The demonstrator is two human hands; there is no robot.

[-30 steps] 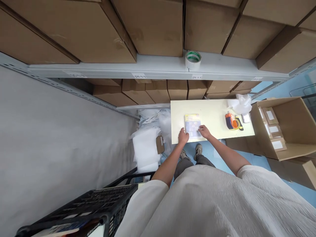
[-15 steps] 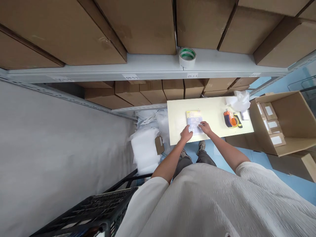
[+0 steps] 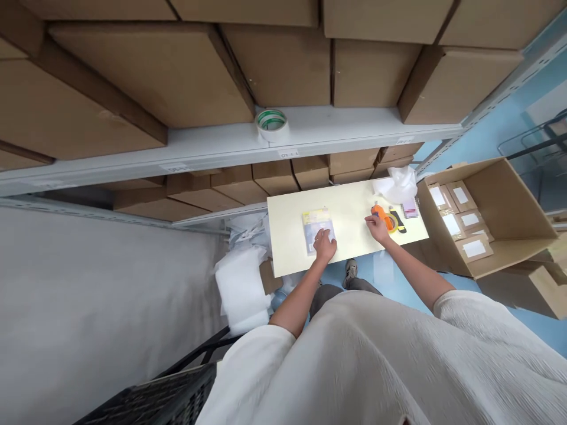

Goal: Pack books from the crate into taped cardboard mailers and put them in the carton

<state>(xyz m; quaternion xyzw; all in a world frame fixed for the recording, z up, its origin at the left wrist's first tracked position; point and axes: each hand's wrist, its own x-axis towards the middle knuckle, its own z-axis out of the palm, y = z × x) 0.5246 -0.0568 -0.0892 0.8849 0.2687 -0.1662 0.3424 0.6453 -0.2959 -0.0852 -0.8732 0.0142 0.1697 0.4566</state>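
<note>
My left hand [image 3: 325,246] lies on a flat book-sized package [image 3: 311,230] with a yellow top edge and a pale violet-grey face. Its fingers are spread over the package's lower right part. To the right, my right hand [image 3: 377,228] is at the left end of an orange tape dispenser [image 3: 390,220], partly covering it. The right fingers are drawn together at the tips; whether anything is between them is too small to tell. Beside the dispenser rests a black-and-yellow tool [image 3: 398,221]. All of these lie on a pale yellow tabletop [image 3: 287,236].
Crumpled white plastic [image 3: 398,186] sits at the table's back right. An open carton [image 3: 514,218] holding several small labelled boxes stands further right. A tape roll [image 3: 271,125] is on the shelf ahead, among brown cartons [image 3: 292,65]. White foam sheets [image 3: 243,283] and a black crate [image 3: 172,392] are at left.
My right hand has left the package and moved right to the tape dispenser. My left hand has shifted from the package's lower left edge onto its face. The view has turned rightward.
</note>
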